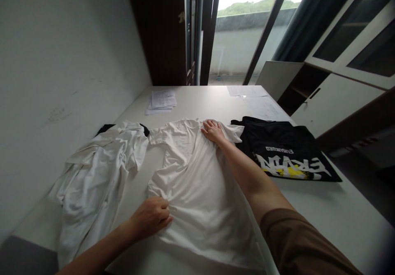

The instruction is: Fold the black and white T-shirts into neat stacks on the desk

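- white tee [200,188] lies on the table [197,98] beside the black shirt [277,137]
- left hand [156,214] pinches its side, fabric bunching
- right hand [212,131] spread flat by the collar, probably anchoring it

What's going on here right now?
A person's left hand grips the near left side of a creased white T-shirt spread on the table, while the right hand rests flat near its far right shoulder. Other white clothing lies to the left; a folded black garment lies to the right.
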Action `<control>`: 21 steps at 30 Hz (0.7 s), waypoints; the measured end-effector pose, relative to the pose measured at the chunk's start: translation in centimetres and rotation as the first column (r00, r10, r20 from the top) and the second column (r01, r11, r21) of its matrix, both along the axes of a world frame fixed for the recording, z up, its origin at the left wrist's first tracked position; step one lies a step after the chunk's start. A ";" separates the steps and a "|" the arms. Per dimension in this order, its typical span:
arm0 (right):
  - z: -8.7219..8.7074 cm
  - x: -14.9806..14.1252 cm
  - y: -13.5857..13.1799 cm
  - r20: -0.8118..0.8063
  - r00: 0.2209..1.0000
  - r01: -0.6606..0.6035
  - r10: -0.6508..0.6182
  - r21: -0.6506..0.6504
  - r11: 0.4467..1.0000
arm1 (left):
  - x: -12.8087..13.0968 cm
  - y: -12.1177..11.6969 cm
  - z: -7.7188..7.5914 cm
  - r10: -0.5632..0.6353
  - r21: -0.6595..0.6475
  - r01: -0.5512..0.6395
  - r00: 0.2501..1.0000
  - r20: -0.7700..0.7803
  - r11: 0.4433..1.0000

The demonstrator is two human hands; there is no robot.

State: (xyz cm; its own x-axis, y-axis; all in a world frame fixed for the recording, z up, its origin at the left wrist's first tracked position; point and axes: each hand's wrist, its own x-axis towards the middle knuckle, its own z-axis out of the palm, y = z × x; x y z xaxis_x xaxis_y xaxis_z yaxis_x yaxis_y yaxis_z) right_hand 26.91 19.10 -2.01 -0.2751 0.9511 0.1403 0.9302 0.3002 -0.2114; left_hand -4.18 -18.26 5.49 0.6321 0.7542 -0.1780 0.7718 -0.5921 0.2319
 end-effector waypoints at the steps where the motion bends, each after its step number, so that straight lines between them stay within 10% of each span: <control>1: -0.1 0.0 0.0 -0.005 1.000 0.004 -0.004 0.011 1.000 | -0.4 -0.3 0.0 0.055 -0.020 -0.055 0.998 -0.006 0.998; 6: -0.7 0.1 0.1 -0.031 0.999 0.020 -0.018 0.062 0.998 | -1.1 -3.0 0.3 0.344 -0.277 -0.327 0.939 0.015 0.904; 12: -0.2 -0.1 -0.6 -0.083 0.996 0.033 -0.018 0.184 0.982 | -6.1 -3.4 1.7 0.526 -0.818 -0.245 0.846 0.081 0.521; 21: 2.9 5.6 -3.4 -0.209 0.969 0.198 -0.134 0.320 0.927 | -13.0 5.1 5.2 0.670 -0.658 -0.391 0.703 0.237 0.643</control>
